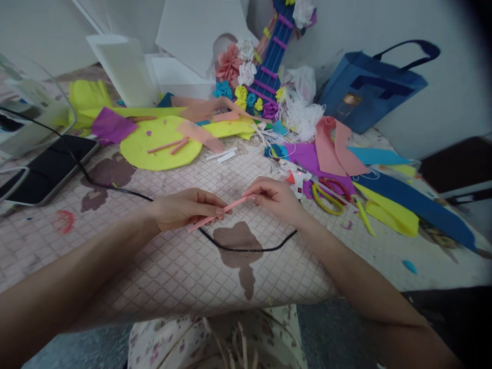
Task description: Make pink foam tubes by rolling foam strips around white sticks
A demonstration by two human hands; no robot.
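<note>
Between my two hands runs a narrow pink paper strip (235,203), tilted up toward the right, above the patterned tablecloth. My left hand (188,209) pinches it near the middle, and its lower left end sticks out below the fingers. At the upper right end, my right hand (274,200) grips it between thumb and fingers. Beyond the hands, a yellow round sheet (134,148) carries thin pink rolled pieces (179,146). Two short white sticks (226,156) lie just past my fingers. To the right is a white glue gun (300,177), close to my right hand.
A black cable (246,250) crosses the table under my hands. Scissors with yellow and red handles (326,199) lie right, among coloured paper pieces (418,205). A phone (57,164) lies left. At the back stand a flower-decorated blue guitar shape (271,56) and a blue bag (369,87).
</note>
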